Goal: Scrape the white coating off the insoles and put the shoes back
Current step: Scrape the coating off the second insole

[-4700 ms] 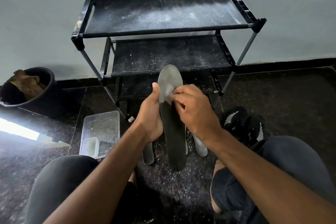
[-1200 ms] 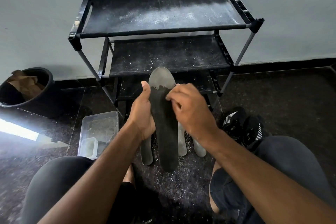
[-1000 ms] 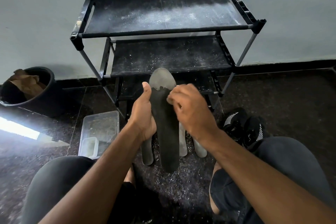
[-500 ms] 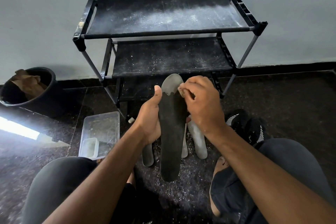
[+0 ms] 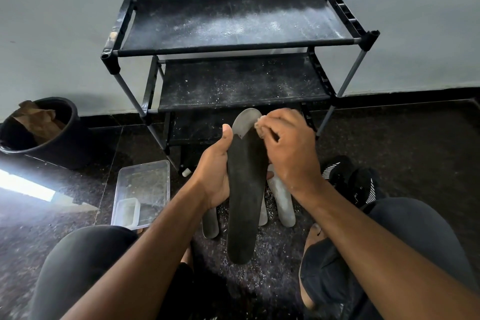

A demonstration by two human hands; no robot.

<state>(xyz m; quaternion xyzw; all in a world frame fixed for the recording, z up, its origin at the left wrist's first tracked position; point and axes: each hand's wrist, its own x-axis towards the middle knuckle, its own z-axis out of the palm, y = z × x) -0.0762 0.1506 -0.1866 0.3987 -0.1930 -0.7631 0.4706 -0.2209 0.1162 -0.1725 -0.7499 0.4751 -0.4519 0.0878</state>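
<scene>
Between the knees: long black foam insole (image 5: 246, 197) held upright over the dark speckled floor (image 5: 415, 143), heel down, toe up.
Left hand (image 5: 214, 176): fingers wrapped round the insole's left edge, thumb lying up along it.
Right hand (image 5: 288, 148): fingers curled and pinched at the toe's right edge; whether they hold a scraper cannot be told.
Step in hand: scraping; only the toe cap still shows white coating (image 5: 245, 119), so this insole looks nearly done.
Next move calls for: short strokes across the toe while the left hand steadies.
Count: one insole held; three grey-white insoles (image 5: 281, 200) lying on the floor beneath it; one pair of black shoes (image 5: 350, 179) at right; one black three-tier shoe rack (image 5: 233, 39), dusted white.
</scene>
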